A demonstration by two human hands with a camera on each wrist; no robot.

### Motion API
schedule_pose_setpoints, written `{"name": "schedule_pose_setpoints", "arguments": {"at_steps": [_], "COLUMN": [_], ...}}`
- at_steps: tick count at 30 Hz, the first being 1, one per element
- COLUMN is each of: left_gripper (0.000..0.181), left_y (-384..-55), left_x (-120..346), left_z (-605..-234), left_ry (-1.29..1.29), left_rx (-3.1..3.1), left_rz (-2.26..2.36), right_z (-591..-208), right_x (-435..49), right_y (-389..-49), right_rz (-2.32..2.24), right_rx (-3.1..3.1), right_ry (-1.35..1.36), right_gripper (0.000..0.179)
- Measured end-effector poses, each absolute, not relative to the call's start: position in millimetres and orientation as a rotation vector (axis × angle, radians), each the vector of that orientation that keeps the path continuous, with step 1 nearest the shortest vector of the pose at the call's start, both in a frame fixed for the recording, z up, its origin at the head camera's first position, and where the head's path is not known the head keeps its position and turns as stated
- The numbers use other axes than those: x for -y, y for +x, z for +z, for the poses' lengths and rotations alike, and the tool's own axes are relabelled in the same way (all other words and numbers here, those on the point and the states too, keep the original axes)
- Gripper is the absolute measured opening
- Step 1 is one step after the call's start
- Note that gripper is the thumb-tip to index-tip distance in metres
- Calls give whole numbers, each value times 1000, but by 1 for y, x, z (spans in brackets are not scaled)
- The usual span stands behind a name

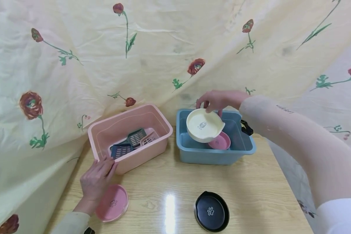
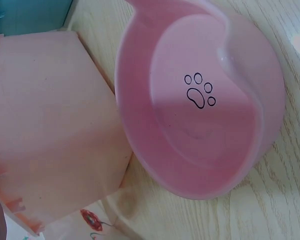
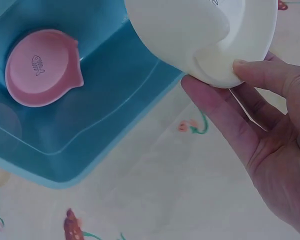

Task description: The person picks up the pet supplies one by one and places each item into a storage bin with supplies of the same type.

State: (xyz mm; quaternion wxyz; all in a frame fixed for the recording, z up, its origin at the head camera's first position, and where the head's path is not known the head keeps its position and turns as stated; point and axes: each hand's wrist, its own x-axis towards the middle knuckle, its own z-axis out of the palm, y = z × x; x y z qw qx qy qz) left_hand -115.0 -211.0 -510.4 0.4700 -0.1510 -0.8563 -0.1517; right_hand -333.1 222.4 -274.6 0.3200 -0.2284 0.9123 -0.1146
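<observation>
My right hand [image 1: 214, 100] pinches the rim of a cream pet bowl [image 1: 203, 126] with a fish drawing inside. The bowl is tilted above the blue bin [image 1: 193, 151], with the thumb on its inner side and fingers beneath in the right wrist view. Inside that bin lies a small pink bowl [image 3: 37, 70], also marked with a fish. My left hand [image 1: 96, 178] holds the front left rim of the pink bin [image 1: 143, 159], fingers over the edge. Just below that hand, a pink bowl [image 2: 205, 130] with a paw print rests on the table.
Slotted scoops lie in the pink bin, among them a dark blue scoop [image 1: 121, 151], a dark green scoop [image 1: 137, 138] and a pink scoop [image 1: 149, 138]. A black paw-print bowl [image 1: 212, 213] sits on the wooden table [image 1: 152, 185]. Flowered cloth [image 1: 158, 42] hangs behind.
</observation>
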Motion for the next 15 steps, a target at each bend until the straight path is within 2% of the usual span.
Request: {"name": "schedule_pose_setpoints", "arguments": {"at_steps": [15], "left_gripper": [51], "left_y": [-109], "left_x": [212], "left_z": [-508], "left_ry": [-344], "left_rx": [2236], "left_rz": [-339], "right_z": [-351], "right_x": [-231], "right_y": [-358], "right_rz": [-273], "right_rx": [-2414], "right_ry": [-504], "right_gripper": [44]}}
